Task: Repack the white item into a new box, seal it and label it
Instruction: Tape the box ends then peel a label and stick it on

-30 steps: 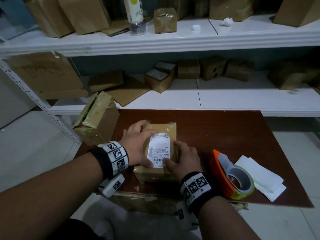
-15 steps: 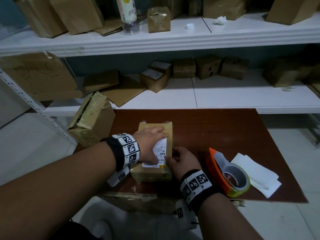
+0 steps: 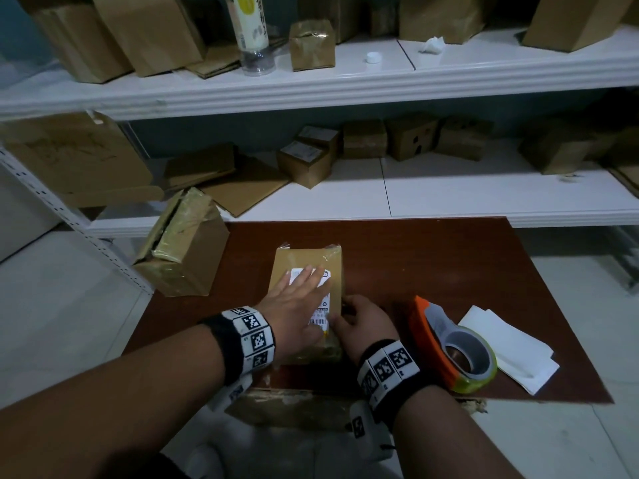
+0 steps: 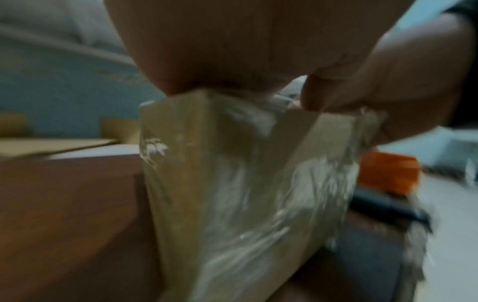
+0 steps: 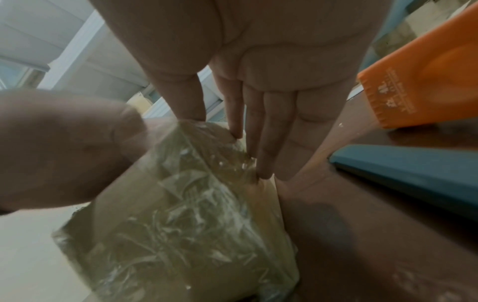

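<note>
My left fingers (image 3: pixel 313 276) lie straight and spread, pressed flat across the white label (image 3: pixel 320 302) on top of the taped box (image 3: pixel 307 257). My left hand (image 3: pixel 297 305) covers most of that label; only its far edge and the barcode end near my thumb show in the head view. My right fingers (image 5: pixel 264 143) reach straight down the right side of the box, tips touching its taped wall, while the right thumb sits on the near top edge, so my right hand (image 3: pixel 366 321) braces the box from the side. In the left wrist view the heel of my palm rests on the box's top corner, and the clear tape looks wrinkled and shiny over the brown cardboard.

The box sits flat on the dark red-brown surface (image 3: pixel 449 271), close to its near edge, sealed all round, label stuck on top. I cannot see the white item; the box is closed.

Just to the right of my right wrist lies the orange tape dispenser (image 3: pixel 453 344) with its roll of clear tape, and beside that a small stack of white papers (image 3: pixel 508 347). On the left corner of the surface stands an opened, tape-covered old box (image 3: pixel 183 250), tilted. Behind, white shelves (image 3: pixel 449 195) hold more cardboard boxes, flattened cardboard and a clear bottle (image 3: pixel 250 32).
</note>
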